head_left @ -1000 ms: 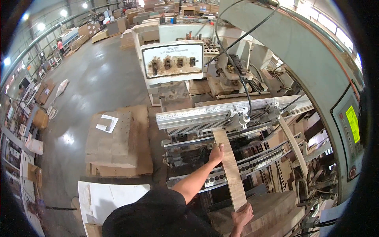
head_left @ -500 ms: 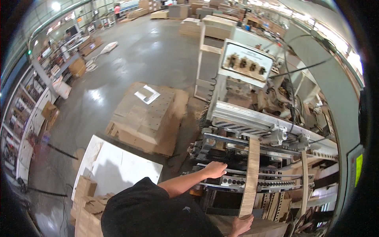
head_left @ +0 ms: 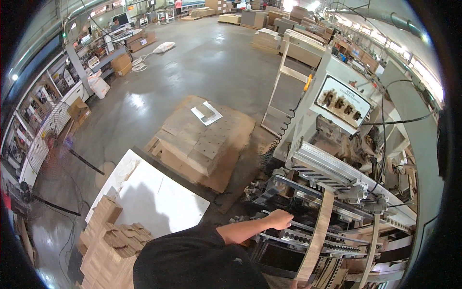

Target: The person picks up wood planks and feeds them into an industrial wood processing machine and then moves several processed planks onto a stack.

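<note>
A shelving unit [head_left: 72, 95] at 9 o'clock holds many small items, too small to name. Near it, towards 10 o'clock, a cardboard carton [head_left: 78, 113] stands with its flaps up, its inside too dim to read; a second carton [head_left: 120, 63] and a white sack [head_left: 98, 85] stand beyond, their contents hidden.

The wood-grain board [head_left: 317, 236] lies at half past four, across the rails [head_left: 298, 236] of the machine, its far end at the striped fence [head_left: 332, 168]. The left hand [head_left: 280, 219], at 5 o'clock, has its fingers curled in, with nothing seen in them, just beside the board. One second ago it gripped the board; half a second ago it was already off. The right hand [head_left: 301, 285], also at 5, is at the board's near end; the lower edge now cuts most of it off, and I cannot tell whether it grips. The view has swung left.

The left hand has a gap before the board's left edge. A panel stack [head_left: 187, 139] sits near centre, a strip of floor parting it from the machine; wide concrete [head_left: 202, 53] stretches towards 12.
</note>
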Demonstrator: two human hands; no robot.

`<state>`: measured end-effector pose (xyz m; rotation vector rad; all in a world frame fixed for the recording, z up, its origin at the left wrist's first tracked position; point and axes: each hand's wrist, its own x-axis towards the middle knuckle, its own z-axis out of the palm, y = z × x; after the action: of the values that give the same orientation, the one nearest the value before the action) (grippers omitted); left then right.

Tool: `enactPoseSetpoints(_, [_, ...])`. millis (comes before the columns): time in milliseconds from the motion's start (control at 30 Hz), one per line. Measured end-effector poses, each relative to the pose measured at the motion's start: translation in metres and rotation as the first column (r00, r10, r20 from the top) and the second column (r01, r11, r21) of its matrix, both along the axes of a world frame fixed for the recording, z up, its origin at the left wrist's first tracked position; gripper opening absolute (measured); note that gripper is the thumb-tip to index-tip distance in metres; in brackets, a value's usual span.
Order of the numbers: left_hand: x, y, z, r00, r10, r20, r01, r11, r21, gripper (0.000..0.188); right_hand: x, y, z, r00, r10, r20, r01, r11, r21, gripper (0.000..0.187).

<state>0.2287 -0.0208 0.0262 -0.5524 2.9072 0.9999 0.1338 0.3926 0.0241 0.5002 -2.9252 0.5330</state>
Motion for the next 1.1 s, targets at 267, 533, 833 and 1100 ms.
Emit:
enactPoseSetpoints(267, [0.016,-0.005,0.024,0.997,-0.049,-0.064,0.053,0.997,0.055,0.062,0.013,-0.004,0.012,0.655,0.151,0.741,0.594,0.502,-0.628,0.073])
enactPoseSetpoints(533, [0.002,0.010,0.030,0.983,-0.030,-0.179,0.065,0.980,0.190,0.085,0.012,0.034,-0.010,0.567,0.273,0.777,0.739,0.248,-0.626,0.090])
enactPoseSetpoints(833, [-0.097,0.101,0.114,0.688,-0.484,-0.541,0.328,0.872,-0.363,0.056,0.054,-0.041,0.165,0.979,0.093,0.182,0.143,0.323,-0.936,0.059])
enactPoseSetpoints(1100, [-0.110,0.117,0.215,0.276,-0.378,-0.884,0.396,0.883,-0.253,0.058,0.059,-0.078,0.187,0.990,0.104,0.092,0.047,0.377,-0.925,0.075])
